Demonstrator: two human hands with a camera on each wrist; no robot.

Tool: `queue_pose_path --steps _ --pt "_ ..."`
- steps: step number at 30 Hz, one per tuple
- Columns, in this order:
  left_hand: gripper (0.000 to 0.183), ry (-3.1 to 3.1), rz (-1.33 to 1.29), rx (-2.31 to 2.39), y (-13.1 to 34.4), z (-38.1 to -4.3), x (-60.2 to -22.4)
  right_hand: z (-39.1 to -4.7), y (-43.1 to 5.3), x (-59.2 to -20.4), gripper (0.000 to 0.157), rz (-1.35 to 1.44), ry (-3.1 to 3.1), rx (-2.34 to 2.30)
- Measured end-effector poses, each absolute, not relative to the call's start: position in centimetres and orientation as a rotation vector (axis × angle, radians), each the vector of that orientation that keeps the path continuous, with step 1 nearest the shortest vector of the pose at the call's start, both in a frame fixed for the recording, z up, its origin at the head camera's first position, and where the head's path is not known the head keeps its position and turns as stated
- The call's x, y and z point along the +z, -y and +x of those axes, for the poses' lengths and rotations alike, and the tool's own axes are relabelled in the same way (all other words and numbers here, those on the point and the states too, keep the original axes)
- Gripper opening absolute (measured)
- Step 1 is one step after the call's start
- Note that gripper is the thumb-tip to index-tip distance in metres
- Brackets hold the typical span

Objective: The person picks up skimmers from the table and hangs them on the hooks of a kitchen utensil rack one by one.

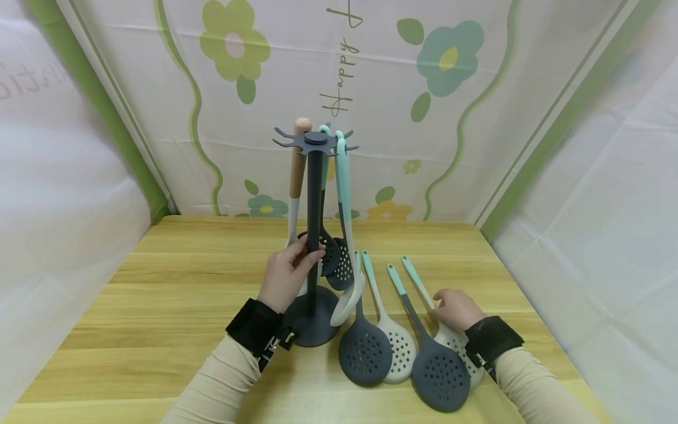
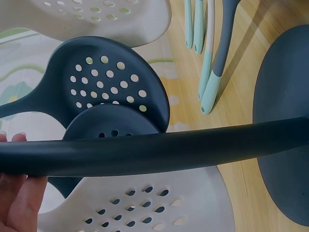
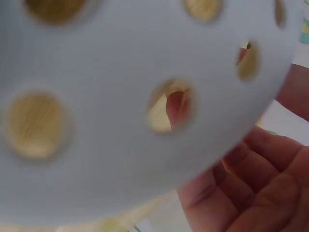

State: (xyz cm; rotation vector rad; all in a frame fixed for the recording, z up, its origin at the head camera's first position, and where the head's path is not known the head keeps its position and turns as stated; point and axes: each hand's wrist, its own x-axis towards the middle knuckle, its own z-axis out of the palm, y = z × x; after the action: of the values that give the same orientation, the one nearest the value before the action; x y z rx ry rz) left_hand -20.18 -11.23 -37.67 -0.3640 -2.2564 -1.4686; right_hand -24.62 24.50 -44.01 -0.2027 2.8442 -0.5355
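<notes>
My left hand [image 1: 288, 274] grips the upright pole [image 1: 315, 200] of a dark grey utensil stand, thumb and fingers around it; the left wrist view shows the pole [image 2: 159, 152] close up. On the right, my right hand [image 1: 458, 309] pinches the handle of a white skimmer [image 1: 420, 282] with a mint end. Its perforated head [image 3: 111, 159] fills much of the right wrist view, hiding part of the fingers. Beside it lies a dark grey skimmer [image 1: 441, 377]. Another grey skimmer [image 1: 365, 353] and a white one [image 1: 401, 347] lie nearer the stand.
From the stand's hooked top [image 1: 316, 139] hang a white ladle [image 1: 349, 300], dark perforated utensils [image 1: 343, 265] and one with a wooden handle [image 1: 298, 171]. The round base [image 1: 312, 330] rests on the wooden table [image 1: 159, 306]. Printed fabric [image 1: 371, 76] surrounds the table.
</notes>
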Motion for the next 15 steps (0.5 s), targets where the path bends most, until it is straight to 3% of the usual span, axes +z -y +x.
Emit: queue_pose_path --steps 15 --pt "0.024 2.263 -0.360 -1.462 11.16 -20.16 -37.62 -25.29 -24.26 -44.46 0.031 -0.211 -2.858 -0.431"
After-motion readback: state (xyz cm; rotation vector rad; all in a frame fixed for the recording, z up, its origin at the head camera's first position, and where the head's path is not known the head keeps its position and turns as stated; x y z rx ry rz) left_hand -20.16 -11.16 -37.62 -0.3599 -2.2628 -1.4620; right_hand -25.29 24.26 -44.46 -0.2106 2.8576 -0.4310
